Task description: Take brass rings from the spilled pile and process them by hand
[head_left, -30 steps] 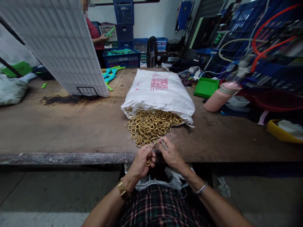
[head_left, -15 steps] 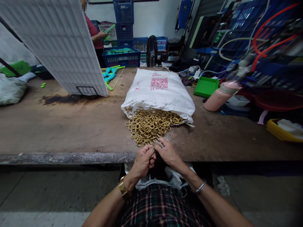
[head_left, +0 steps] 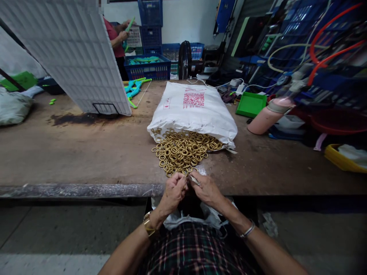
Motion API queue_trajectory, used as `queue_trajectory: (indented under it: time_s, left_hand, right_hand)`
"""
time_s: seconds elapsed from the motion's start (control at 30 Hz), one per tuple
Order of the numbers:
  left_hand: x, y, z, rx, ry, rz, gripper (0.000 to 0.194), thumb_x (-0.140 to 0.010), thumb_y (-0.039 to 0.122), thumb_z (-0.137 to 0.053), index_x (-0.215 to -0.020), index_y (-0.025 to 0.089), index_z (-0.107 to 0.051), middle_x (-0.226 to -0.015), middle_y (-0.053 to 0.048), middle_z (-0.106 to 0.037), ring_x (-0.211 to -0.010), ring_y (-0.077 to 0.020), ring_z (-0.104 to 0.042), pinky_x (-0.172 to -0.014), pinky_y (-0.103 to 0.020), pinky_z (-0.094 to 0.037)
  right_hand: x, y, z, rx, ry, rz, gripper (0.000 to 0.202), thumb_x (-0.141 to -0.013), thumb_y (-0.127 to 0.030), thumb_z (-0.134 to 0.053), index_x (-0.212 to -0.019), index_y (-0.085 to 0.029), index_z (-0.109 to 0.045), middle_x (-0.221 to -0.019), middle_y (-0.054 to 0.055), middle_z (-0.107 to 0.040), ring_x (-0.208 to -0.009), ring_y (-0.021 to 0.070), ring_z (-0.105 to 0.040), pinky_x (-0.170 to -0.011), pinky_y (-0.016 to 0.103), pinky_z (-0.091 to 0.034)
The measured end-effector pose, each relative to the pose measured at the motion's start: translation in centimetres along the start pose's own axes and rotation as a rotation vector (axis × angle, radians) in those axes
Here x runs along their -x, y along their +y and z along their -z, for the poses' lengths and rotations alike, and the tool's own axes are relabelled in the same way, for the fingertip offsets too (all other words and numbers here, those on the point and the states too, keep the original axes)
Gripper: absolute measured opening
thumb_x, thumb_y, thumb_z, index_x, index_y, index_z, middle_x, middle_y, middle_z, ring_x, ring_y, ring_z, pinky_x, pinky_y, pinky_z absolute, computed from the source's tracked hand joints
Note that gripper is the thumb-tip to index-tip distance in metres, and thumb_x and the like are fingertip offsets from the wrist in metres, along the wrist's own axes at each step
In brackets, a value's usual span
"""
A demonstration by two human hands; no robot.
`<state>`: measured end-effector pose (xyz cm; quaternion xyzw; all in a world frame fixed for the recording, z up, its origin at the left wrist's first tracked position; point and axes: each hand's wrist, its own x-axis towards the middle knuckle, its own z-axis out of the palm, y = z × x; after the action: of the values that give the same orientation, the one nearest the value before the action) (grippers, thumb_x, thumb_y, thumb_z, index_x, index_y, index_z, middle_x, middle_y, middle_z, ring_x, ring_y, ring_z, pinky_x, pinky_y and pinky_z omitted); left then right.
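My left hand (head_left: 173, 192) is closed, its fingers pinching a brass-coloured ring that is mostly hidden. My right hand (head_left: 207, 189) is closed around a small grey blade-like tool (head_left: 195, 180), whose exact kind I cannot make out. Both hands meet at the table's front edge, fingertips almost touching. Just beyond them lies a heap of brass-coloured rings (head_left: 180, 151), spilling from the open mouth of a white woven sack (head_left: 174, 103) with red print. One loose ring (head_left: 192, 170) lies by my right fingertips.
On the brown table (head_left: 86, 152) a white ribbed panel (head_left: 86, 61) stands at left, beside turquoise and green toy-bow-like pieces (head_left: 133, 89). At right are a green tray (head_left: 251, 104), a pink bottle (head_left: 265, 119) and a yellow basin (head_left: 341, 160). Behind, a co-worker's hands (head_left: 124, 32) hold a green piece.
My hands have drawn slightly closer together, the left fingers now covering more of the ring. My right hand has dipped a little. The co-worker's hands have risen with the green piece.
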<state>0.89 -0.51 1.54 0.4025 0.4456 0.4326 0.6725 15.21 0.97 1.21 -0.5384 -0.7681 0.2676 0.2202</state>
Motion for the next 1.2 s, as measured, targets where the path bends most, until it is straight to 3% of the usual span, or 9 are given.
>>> queue_trajectory:
  time_s: [0.2, 0.37, 0.73, 0.83, 0.97, 1.07, 1.2]
  left_hand:
    - [-0.2, -0.4, 0.4, -0.116, 0.022, -0.106, 0.030, -0.080, 0.045, -0.050, -0.070, 0.018, -0.046, -0.053, 0.006, -0.041, -0.041, -0.0050, -0.031, -0.041, -0.018, -0.025]
    - [-0.1, -0.5, 0.4, -0.065, 0.057, -0.081, 0.027, -0.076, 0.043, -0.057, -0.067, 0.018, -0.049, -0.054, 0.005, -0.044, -0.045, -0.0072, -0.033, -0.044, -0.019, -0.025]
    - [0.4, 0.2, 0.1, -0.159, 0.023, -0.117, 0.030, -0.079, 0.043, -0.052, -0.064, 0.018, -0.045, -0.052, 0.005, -0.042, -0.044, -0.0062, -0.031, -0.043, -0.019, -0.025]
    - [1.4, 1.1, -0.4, -0.090, -0.067, -0.040, 0.034, -0.078, 0.050, -0.052, -0.069, 0.018, -0.046, -0.051, 0.006, -0.044, -0.039, -0.0048, -0.031, -0.040, -0.019, -0.022]
    - [1.9, 1.7, -0.9, 0.127, -0.170, 0.089, 0.034, -0.074, 0.050, -0.058, -0.076, 0.018, -0.048, -0.050, 0.007, -0.045, -0.035, -0.0034, -0.031, -0.035, -0.016, -0.023]
    - [1.3, 1.4, -0.6, 0.326, -0.134, 0.171, 0.034, -0.070, 0.047, -0.064, -0.075, 0.018, -0.047, -0.060, 0.004, -0.052, -0.041, -0.0045, -0.040, -0.034, -0.015, -0.027]
    - [0.5, 0.5, 0.1, 0.389, -0.082, 0.169, 0.035, -0.069, 0.045, -0.065, -0.071, 0.015, -0.049, -0.072, -0.003, -0.058, -0.051, -0.0074, -0.052, -0.036, -0.015, -0.034]
  right_hand:
    - [-0.1, -0.7, 0.0, 0.245, -0.080, 0.009, 0.022, -0.070, -0.010, -0.038, -0.084, -0.018, -0.054, -0.069, 0.005, -0.062, -0.059, 0.0153, -0.051, -0.056, 0.025, -0.027]
    - [-0.2, -1.3, 0.3, 0.357, -0.108, -0.052, 0.030, -0.069, -0.008, -0.037, -0.093, -0.017, -0.054, -0.074, 0.006, -0.065, -0.063, 0.0162, -0.055, -0.057, 0.026, -0.026]
    - [0.1, -0.5, 0.3, 0.428, -0.115, -0.062, 0.030, -0.069, -0.009, -0.041, -0.096, -0.017, -0.052, -0.072, 0.006, -0.064, -0.062, 0.0169, -0.056, -0.054, 0.027, -0.023]
    - [-0.2, 0.6, 1.0, 0.475, -0.075, -0.172, 0.024, -0.075, -0.012, -0.041, -0.095, -0.017, -0.054, -0.069, 0.006, -0.064, -0.059, 0.0171, -0.055, -0.052, 0.028, -0.021]
    - [-0.5, 2.4, 1.9, 0.487, 0.082, -0.259, 0.017, -0.081, -0.018, -0.040, -0.089, -0.018, -0.056, -0.067, 0.006, -0.063, -0.057, 0.0170, -0.054, -0.053, 0.028, -0.022]
    - [-0.8, 2.9, 1.8, 0.439, 0.160, -0.261, 0.017, -0.084, -0.024, -0.041, -0.091, -0.018, -0.056, -0.074, 0.006, -0.065, -0.063, 0.0175, -0.057, -0.055, 0.027, -0.025]
    - [-1.4, 2.1, 1.2, 0.417, 0.148, -0.252, 0.022, -0.085, -0.034, -0.046, -0.098, -0.020, -0.054, -0.085, 0.006, -0.067, -0.071, 0.0182, -0.059, -0.056, 0.026, -0.027]
